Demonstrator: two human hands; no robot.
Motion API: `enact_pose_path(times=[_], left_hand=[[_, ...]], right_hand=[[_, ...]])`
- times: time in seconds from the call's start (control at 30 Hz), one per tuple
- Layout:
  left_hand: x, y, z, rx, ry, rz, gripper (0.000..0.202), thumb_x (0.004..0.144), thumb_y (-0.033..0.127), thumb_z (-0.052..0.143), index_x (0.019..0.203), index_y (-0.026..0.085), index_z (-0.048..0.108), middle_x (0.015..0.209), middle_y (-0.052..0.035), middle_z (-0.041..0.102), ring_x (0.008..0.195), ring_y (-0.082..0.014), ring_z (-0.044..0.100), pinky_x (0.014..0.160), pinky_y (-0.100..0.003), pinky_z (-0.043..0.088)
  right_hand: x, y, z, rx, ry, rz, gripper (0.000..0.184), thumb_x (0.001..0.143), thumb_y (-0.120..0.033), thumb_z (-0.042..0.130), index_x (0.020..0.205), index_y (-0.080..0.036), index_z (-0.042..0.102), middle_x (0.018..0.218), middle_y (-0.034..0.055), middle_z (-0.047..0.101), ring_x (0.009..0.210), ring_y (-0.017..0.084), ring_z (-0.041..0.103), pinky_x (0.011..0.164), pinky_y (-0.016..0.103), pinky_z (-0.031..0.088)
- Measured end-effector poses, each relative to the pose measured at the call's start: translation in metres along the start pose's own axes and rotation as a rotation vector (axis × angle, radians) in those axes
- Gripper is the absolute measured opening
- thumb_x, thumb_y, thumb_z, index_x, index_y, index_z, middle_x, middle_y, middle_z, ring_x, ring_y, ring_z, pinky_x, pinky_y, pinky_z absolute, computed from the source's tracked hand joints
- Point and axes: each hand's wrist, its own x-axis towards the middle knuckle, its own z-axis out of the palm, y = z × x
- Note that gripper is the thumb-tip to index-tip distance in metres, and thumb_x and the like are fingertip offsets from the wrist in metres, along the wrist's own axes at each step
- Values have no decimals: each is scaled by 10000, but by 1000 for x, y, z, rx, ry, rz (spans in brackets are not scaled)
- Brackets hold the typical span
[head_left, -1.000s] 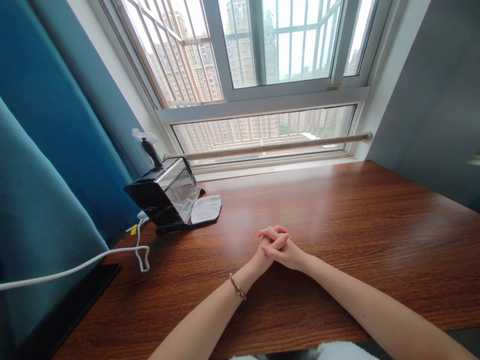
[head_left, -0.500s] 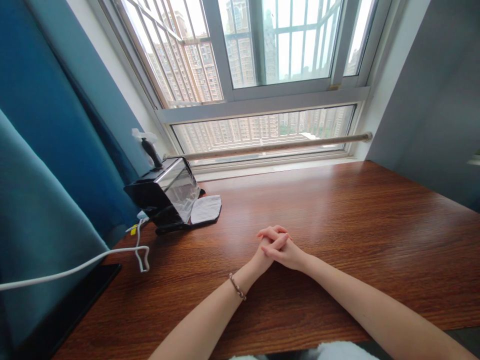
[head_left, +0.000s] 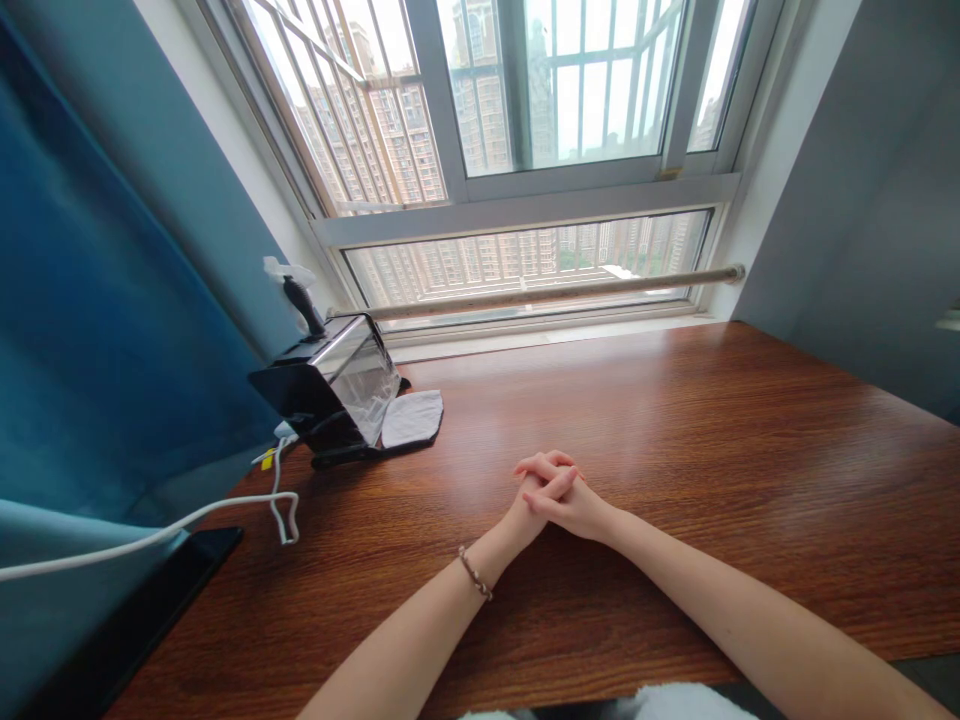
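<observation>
No readable writing or brand anywhere in view. My left hand and right hand are clasped together, fingers interlaced, holding nothing, resting on the glossy reddish-brown wood-grain table near its middle. Both forearms lie bare on the wood and converge toward the hands; a thin beaded bracelet circles my left wrist. Nearest thing, well apart to the far left: a black boxy device with a slanted clear plastic front, long axis running roughly left to right, clear face tilted toward me and the right. A flat light-grey fabric pad touches its right side. A small black-handled item with a white top stands behind it; can't tell what it is. A white cable loops off the left edge over a flat black slab. Smooth blue curtain on the left, white-framed window ahead, pale rod across its sill.
</observation>
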Motion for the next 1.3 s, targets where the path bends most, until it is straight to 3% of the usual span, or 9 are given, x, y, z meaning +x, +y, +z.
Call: enact_pose_path(times=[0.23, 0.47, 0.73, 1.0, 1.3], left_hand=[[1, -15, -6, -149, -71, 59, 144, 647, 265, 418, 726, 157, 471, 725, -43, 495, 702, -159, 521, 661, -236, 438], [4, -23, -4, -143, -68, 50, 180, 627, 296, 424, 727, 151, 464, 720, -43, 501, 707, -161, 523, 646, -238, 438], [0, -17, -8, -206, -86, 86, 193, 620, 322, 450, 732, 167, 472, 737, -47, 487, 724, -172, 518, 676, -261, 438], [9, -30, -2, -168, -92, 134, 190, 602, 336, 423, 670, 163, 466, 707, -51, 474, 677, -169, 499, 654, -271, 433], [2, -13, -2, -75, -57, 58, 189, 672, 356, 471, 677, 170, 502, 659, -31, 432, 717, -183, 504, 631, -258, 435]], right_hand=[[0, -1, -1, 1, 1, -6, 310, 779, -190, 501, 1089, -199, 493, 928, 31, 493, 906, 149, 502, 796, 275, 421], [0, -1, 0, 3, -5, 7, 306, 782, -194, 501, 1088, -194, 497, 937, 37, 495, 923, 156, 504, 806, 282, 419], [0, 0, 0, 4, 8, 5, 314, 771, -190, 513, 1084, -200, 503, 933, 34, 496, 920, 156, 507, 806, 280, 422], [0, 0, 0, 16, 11, 3, 317, 762, -179, 517, 1077, -206, 507, 928, 29, 490, 917, 153, 508, 799, 277, 425], [0, 0, -1, 13, 13, -13, 320, 760, -181, 517, 1078, -213, 503, 932, 29, 488, 915, 155, 501, 804, 286, 424]])
